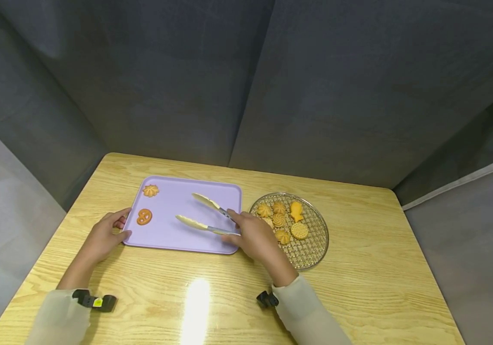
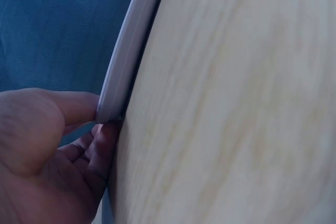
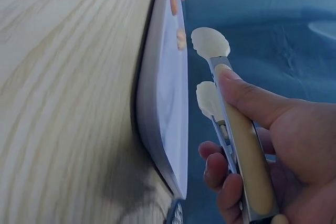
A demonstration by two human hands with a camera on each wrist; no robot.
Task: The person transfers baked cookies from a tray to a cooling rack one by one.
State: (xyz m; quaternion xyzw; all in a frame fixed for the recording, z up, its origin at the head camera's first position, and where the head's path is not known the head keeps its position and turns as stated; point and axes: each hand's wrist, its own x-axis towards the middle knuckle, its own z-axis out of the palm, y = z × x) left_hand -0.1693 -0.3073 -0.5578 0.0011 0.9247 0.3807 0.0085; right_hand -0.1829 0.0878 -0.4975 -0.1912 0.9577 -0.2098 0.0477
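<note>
A: What is the right hand (image 1: 252, 237) doing?

B: It is curling its fingers round the tongs (image 1: 205, 214), and their two cream tips are standing apart over the lilac tray (image 1: 186, 237), clamping nothing. So that grip is closed on the handles while the tongs themselves are gaping

A: And the left hand (image 1: 104, 237)?

B: It is pinching the tray's near left corner, thumb on the rim and fingers under, as the left wrist view is showing. The tray is sitting on the bench (image 1: 358, 287), with a flower cookie (image 1: 150, 190) at its far left and a pretzel cookie (image 1: 145, 216) just right of that hand

A: Where are the other cookies lying?

B: On the round wire rack (image 1: 315, 244), touching the tray's right side

A: What are you worrying about?

B: The smooth tips could be slipping off a cookie or crushing it if squeezed hard, and the wrist, hovering over the rack, could be knocking it
</note>
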